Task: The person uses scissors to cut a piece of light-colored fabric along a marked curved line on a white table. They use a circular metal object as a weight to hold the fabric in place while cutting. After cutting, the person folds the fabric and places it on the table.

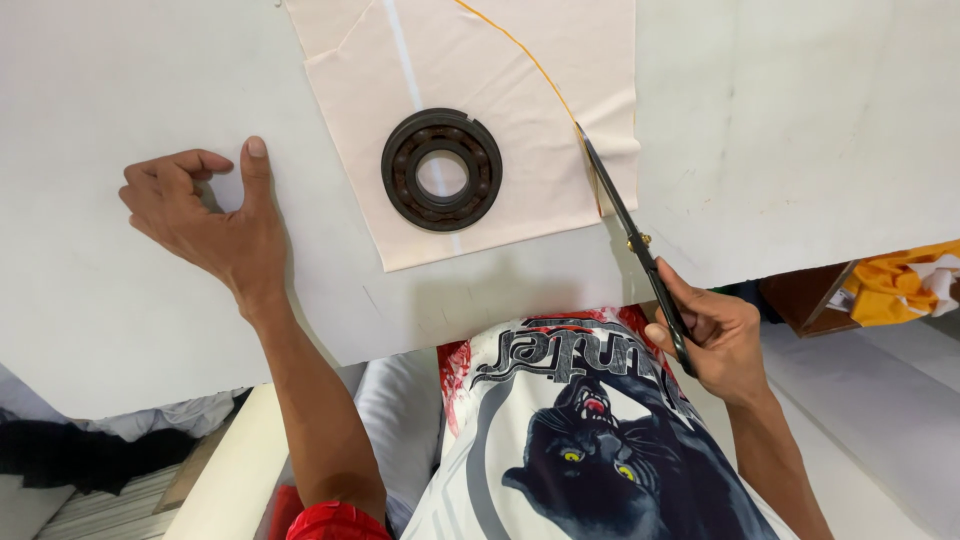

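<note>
Right hand (715, 335) gripping scissors (630, 232) at peach cloth (470, 110), left hand (205, 215) flat

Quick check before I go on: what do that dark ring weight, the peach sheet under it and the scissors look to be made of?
Ring: likely steel, dark and dull, with rollers visible between two races, like a bearing. Peach sheet: seems woven cloth, matte, thin, with soft creases and a cut edge. Scissors in the right hand: dark metal blades with a brass-coloured pivot screw; handles hidden.

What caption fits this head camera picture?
Right hand cuts peach fabric with scissors; a bearing ring weighs it down, left hand on table.
</note>
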